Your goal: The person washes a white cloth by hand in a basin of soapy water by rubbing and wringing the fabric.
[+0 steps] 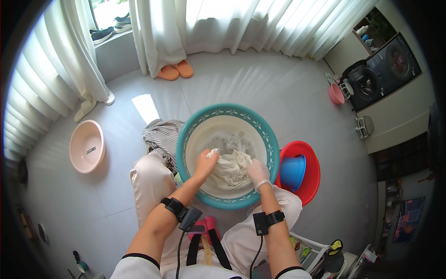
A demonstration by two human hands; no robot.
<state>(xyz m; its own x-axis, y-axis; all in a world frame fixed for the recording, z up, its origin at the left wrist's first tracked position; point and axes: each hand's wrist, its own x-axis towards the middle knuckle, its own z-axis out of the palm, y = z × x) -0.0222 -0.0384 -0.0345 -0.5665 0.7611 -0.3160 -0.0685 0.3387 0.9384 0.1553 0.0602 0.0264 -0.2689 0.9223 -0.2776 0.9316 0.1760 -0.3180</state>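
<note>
A wet white cloth [228,171] lies bunched in a large teal-rimmed basin [273,179] with a white inside. Cloudy, sudsy water [227,128] covers the basin's far part, with some of the cloth under it. My left hand [206,164] is closed on the cloth's left edge, a small fold poking out by the fingers. On the cloth's right side, my right hand [258,173], in a thin see-through glove, grips the fabric; its fingertips are partly hidden. The basin stands on the floor between my knees.
Striped grey clothing [162,137] lies left of the basin. To the right, a red bucket [312,174] holds a blue bucket [292,172]. A pale pink basin [87,146] sits farther left. Orange slippers [175,71] lie by the curtain; washing machines [383,76] stand far right.
</note>
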